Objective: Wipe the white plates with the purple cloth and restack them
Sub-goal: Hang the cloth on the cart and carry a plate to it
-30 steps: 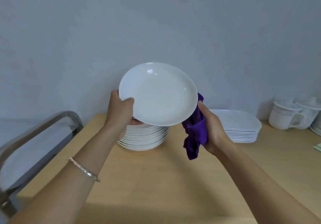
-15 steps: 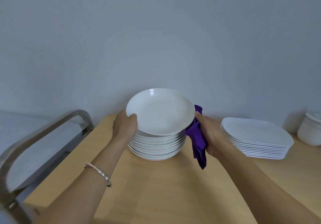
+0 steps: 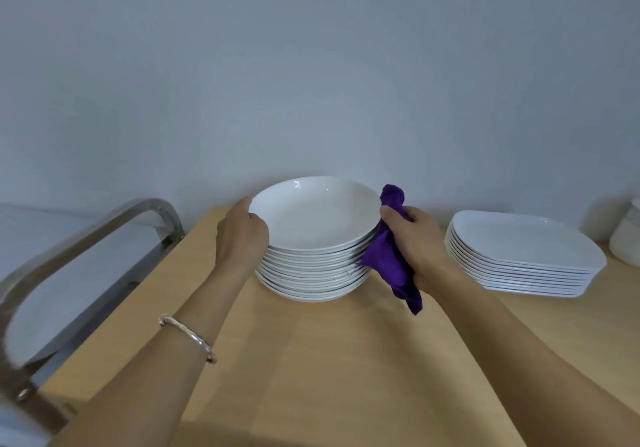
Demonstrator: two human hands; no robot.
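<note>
1. My left grip (image 3: 240,235) is clamped on the top plate (image 3: 315,218) at its 9 o'clock rim, taking 12 as the wall side. The thumb lies over the lip, and the fingers beneath are hidden.
2. My right grip (image 3: 415,238) is closed round the bunched purple cloth (image 3: 391,259), with the thumb against the same rim at 3 o'clock. A tuft of cloth pokes up at about 1 o'clock of that hand, and a tail hangs toward 5 o'clock.
3. So the plate lies straight between my two grips, equally near to each. Being round, it has no long axis to line up.
4. The relation that matters is that the plate sits squarely over the round stack (image 3: 311,273) on the tabletop (image 3: 311,360), rim over rim. I cannot tell whether it is fully seated or a touch clear at the far side.
5. The cloth is pressed against the stack's 3 o'clock edge, so I judge it could get caught under the rim.
6. The oblong plates (image 3: 519,252) stand well apart at 3 o'clock, beyond my right grip.
</note>
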